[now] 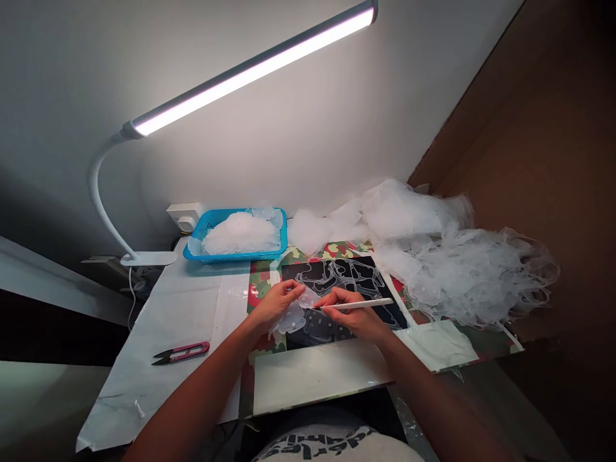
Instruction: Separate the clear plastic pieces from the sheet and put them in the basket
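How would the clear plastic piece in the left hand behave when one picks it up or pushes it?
The clear plastic piece in the left hand will probably feel light and floppy: it looks like thin film, and the similar trimmings nearby sag in soft folds. It may slide on the dark sheet, which looks glossy.

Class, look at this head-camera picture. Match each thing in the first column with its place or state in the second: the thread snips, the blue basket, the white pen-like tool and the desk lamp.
Things
1. Thread snips
2. Blue plastic basket
3. White pen-like tool
4. Desk lamp

Places or states
A. Glowing overhead
B. Held in the right hand
C. Lying on the white sheet
D. Holding a heap of clear film

Right pairs: 1-C, 2-D, 3-B, 4-A
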### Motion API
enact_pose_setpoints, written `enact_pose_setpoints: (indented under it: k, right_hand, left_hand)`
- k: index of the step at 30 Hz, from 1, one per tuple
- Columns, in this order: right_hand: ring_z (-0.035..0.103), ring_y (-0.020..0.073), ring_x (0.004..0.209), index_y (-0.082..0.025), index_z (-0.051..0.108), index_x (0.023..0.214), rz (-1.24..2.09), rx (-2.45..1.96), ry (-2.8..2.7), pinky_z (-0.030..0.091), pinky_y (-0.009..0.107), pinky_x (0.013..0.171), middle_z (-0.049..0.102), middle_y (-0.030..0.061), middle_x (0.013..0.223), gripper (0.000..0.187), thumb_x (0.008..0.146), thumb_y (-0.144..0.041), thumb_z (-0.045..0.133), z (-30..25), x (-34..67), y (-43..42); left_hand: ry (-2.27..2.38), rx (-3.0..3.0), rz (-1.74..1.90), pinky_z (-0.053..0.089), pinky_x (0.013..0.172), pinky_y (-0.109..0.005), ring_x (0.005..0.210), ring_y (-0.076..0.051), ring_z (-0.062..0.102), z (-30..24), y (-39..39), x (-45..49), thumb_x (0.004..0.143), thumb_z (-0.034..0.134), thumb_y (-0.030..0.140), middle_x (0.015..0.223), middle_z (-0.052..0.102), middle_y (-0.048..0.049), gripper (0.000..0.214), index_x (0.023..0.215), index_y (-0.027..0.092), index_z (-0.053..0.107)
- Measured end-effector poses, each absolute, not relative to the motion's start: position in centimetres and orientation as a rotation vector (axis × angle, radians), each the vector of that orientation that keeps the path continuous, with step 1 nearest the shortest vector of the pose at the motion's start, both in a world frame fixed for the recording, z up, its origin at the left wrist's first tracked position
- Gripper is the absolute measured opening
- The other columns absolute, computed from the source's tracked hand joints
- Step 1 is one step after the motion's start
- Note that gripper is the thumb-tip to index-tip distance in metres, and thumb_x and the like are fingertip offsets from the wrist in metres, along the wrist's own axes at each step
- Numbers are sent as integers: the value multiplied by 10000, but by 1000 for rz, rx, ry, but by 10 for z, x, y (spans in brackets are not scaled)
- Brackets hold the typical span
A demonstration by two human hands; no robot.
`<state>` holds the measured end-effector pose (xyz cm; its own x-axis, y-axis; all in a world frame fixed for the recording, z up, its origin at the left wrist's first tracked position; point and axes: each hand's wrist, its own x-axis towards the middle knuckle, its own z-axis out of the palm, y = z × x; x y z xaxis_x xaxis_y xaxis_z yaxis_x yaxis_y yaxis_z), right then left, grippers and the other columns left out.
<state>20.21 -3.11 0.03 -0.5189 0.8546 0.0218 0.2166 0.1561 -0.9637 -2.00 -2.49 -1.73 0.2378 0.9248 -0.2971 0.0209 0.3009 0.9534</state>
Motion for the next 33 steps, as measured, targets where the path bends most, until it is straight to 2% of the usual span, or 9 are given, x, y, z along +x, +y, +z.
enact_pose_setpoints:
  k: [3,12,15,18,21,24,28,31,33]
  right_hand:
    - [623,186,778,-200,629,788,1339,-1002,-1954,451,311,690,732,43,1004,177,874,-351,595,4,200,-33]
    - [634,192,862,-224,650,849,1211,-945,-2078,445,314,767,723,26,1014,56,858,-251,602,3,196,-38]
    - [626,193,873,-207,622,777,1319,-942,-1922,445,314,767,709,45,1048,128,855,-307,618,2,195,-32]
    - [605,183,887,-197,577,731,1423,-1003,-1587,436,307,783,690,51,1065,221,822,-386,649,2,190,-15]
    - [570,167,830,-197,542,706,1581,-1018,-1446,413,296,781,690,28,907,286,759,-436,691,4,181,2]
    - [488,138,677,-200,506,668,1657,-1007,-1479,367,270,666,586,-19,678,333,721,-469,697,4,170,12]
    - [410,128,593,-214,461,656,1383,-1116,-1553,301,264,584,473,-48,608,310,737,-447,649,-6,164,24]
    - [411,142,596,-220,443,621,1046,-1272,-1684,299,279,592,467,-43,576,263,760,-377,602,-18,167,38]
    - [414,145,596,-221,440,610,962,-1285,-1772,306,284,598,471,-40,567,253,767,-355,586,-23,171,46]
  left_hand:
    - [1113,1057,837,294,465,-191,479,-89,487,-20,-26,-18,707,740,520,628,627,18,419,860,169,571]
    - [1117,1081,898,280,452,-181,453,-68,433,-22,-27,-19,745,713,498,635,632,27,379,877,176,563]
    - [1140,1147,885,315,484,-194,505,-98,498,-20,-28,-20,762,692,478,670,655,9,358,930,173,611]
    - [1281,1347,888,378,562,-220,650,-161,603,-14,-29,-20,787,662,442,758,704,-29,299,938,183,676]
    - [1423,1565,916,412,652,-242,759,-195,640,-11,-31,-18,804,640,415,831,729,-38,226,862,210,714]
    - [1476,1612,931,411,655,-247,734,-197,634,-10,-32,-14,789,656,416,808,726,-29,201,816,226,719]
    - [1463,1603,1058,384,606,-237,653,-172,586,-6,-36,-15,796,651,406,729,689,-14,195,747,218,668]
    - [1575,1623,1369,380,617,-236,637,-162,555,5,-47,-25,788,660,373,680,635,-13,156,740,227,636]
    - [1687,1582,1636,381,612,-238,642,-167,545,14,-57,-33,755,696,358,662,606,-18,150,760,235,610]
